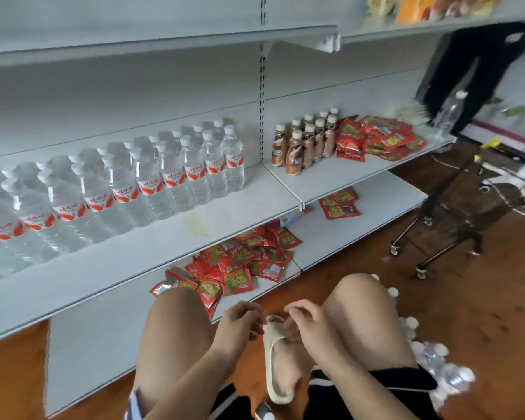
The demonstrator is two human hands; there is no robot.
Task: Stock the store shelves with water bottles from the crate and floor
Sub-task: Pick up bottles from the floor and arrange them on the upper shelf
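Observation:
Several clear water bottles (152,183) with red-and-white labels stand in rows on the middle shelf (225,234), filling its left part. More water bottles (437,365) are on the wooden floor at the lower right, partly hidden behind my right knee. A single bottle (450,113) stands at the shelf's far right end. My left hand (240,322) and my right hand (306,325) hang between my knees with loosely curled fingers and hold no bottle. They are just above the toe of my beige slipper (273,359).
Brown coffee bottles (306,140) and red snack packets (379,134) fill the right shelf section. More red packets (240,265) lie on the bottom shelf. A small wire trolley (449,219) stands on the floor at the right. A person in black trousers (479,71) stands beyond it.

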